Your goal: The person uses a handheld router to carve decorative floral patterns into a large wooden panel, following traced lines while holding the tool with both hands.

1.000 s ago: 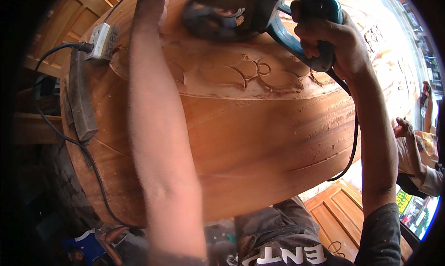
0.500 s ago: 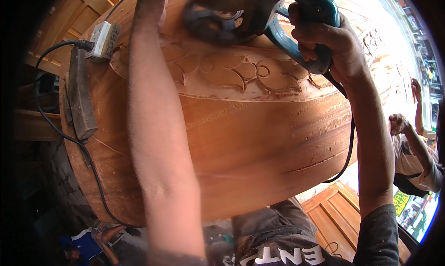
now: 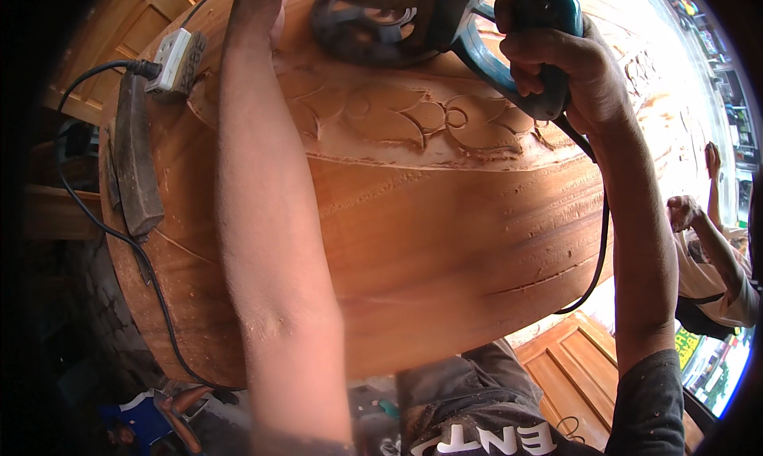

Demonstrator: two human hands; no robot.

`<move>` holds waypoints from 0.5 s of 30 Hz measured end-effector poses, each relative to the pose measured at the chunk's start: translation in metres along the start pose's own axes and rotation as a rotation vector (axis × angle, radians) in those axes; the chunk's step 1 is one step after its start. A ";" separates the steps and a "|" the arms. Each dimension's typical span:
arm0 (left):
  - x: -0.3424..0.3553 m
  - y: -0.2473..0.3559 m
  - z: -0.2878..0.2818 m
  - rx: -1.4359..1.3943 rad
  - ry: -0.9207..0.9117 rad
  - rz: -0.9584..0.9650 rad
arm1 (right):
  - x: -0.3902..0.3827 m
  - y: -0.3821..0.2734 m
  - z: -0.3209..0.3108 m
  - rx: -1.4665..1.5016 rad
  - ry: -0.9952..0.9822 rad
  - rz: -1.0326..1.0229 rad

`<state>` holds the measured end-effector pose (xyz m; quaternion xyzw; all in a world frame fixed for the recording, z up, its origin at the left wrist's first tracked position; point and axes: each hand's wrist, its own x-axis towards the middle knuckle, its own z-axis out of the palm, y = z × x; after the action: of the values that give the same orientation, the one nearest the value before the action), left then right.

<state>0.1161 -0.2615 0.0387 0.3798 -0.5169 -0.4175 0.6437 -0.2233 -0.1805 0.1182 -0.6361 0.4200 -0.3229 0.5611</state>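
Note:
A teal and dark electric router (image 3: 441,19) rests on a large wooden panel (image 3: 429,249) at the top of the view. My right hand (image 3: 576,78) is wrapped round its looped rear handle. The router's round base stands just beyond a band of carved leaf shapes (image 3: 389,122); the upper part of the tool is cut off by the frame. My left forearm stretches across the panel, and my left hand (image 3: 274,15) is at the top edge, left of the base. Its fingers are out of sight, so whatever it touches is hidden.
A white power strip (image 3: 169,61) with a plugged-in black cord (image 3: 71,186) lies on the panel's left, beside a dark wood block (image 3: 139,166). The router's cord (image 3: 602,249) hangs at the right. Panelled doors (image 3: 568,368) lie around. People are at right (image 3: 719,273) and lower left (image 3: 151,420).
The router's base has shifted slightly left relative to the carved band. My right hand keeps the same grip, and the whole view has moved a little.

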 end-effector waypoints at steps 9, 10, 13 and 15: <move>0.001 0.009 -0.009 -0.359 -0.161 -0.125 | -0.001 0.004 -0.001 -0.002 0.013 -0.021; 0.002 0.012 -0.012 -0.603 -0.265 -0.198 | 0.000 0.004 -0.001 0.008 0.008 -0.025; 0.001 0.010 0.014 0.158 0.055 0.009 | 0.001 0.003 -0.002 0.018 -0.016 -0.027; 0.002 0.028 -0.013 -0.286 -0.143 -0.172 | -0.001 0.002 0.003 0.037 0.005 -0.020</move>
<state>0.1333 -0.2527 0.0632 0.2965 -0.4625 -0.5663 0.6145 -0.2215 -0.1784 0.1158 -0.6290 0.4089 -0.3376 0.5685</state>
